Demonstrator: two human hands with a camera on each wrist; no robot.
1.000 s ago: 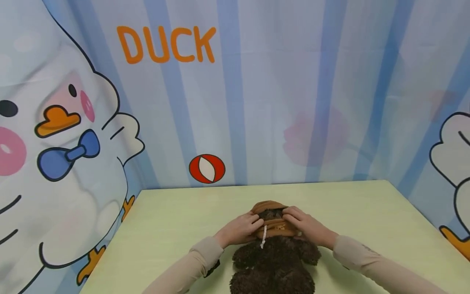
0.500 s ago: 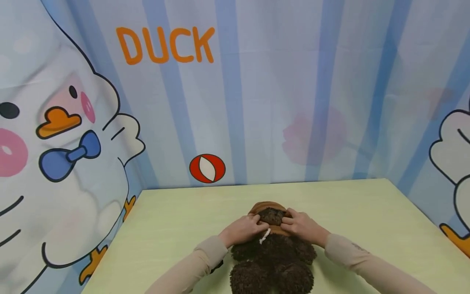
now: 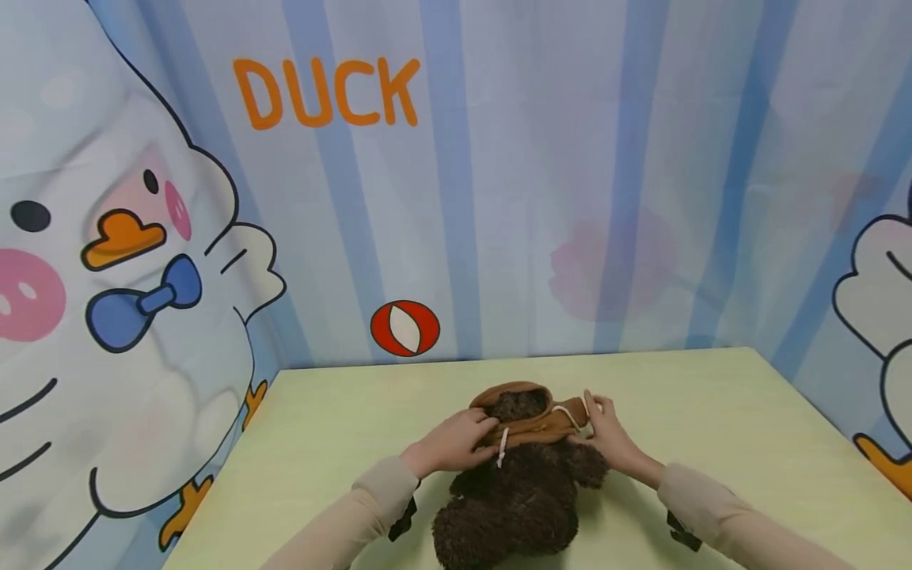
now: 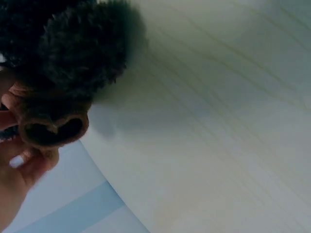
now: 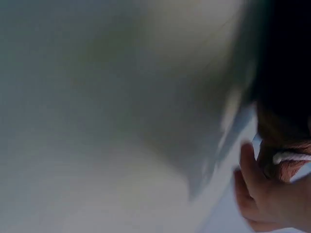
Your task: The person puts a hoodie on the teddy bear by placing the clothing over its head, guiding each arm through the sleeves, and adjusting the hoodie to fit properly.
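Observation:
A dark brown plush toy (image 3: 513, 507) lies on the table with a brown hooded jacket (image 3: 543, 428) around its head and upper body. Dark fur (image 3: 518, 405) shows inside the hood opening. My left hand (image 3: 452, 443) grips the jacket's left side, beside a dangling white drawstring (image 3: 503, 448). In the left wrist view, those fingers pinch brown cloth next to a sleeve opening (image 4: 54, 130). My right hand (image 3: 614, 442) holds the outstretched right sleeve (image 3: 572, 412) between fingers and thumb. A white cord (image 5: 293, 156) appears near that hand in the right wrist view; the fingertips are partly hidden.
The pale yellow-green table (image 3: 370, 412) extends around the toy. Behind it hangs a striped blue curtain (image 3: 499, 198) printed with a ball, the word DUCK and a large duck (image 3: 185, 332) at left. Dark wrist devices (image 3: 404, 520) sit under the sleeves.
My right hand has moved right, and the jacket's right sleeve now sticks out. My left hand has shifted slightly left. The toy has turned a little, its lower body swinging left.

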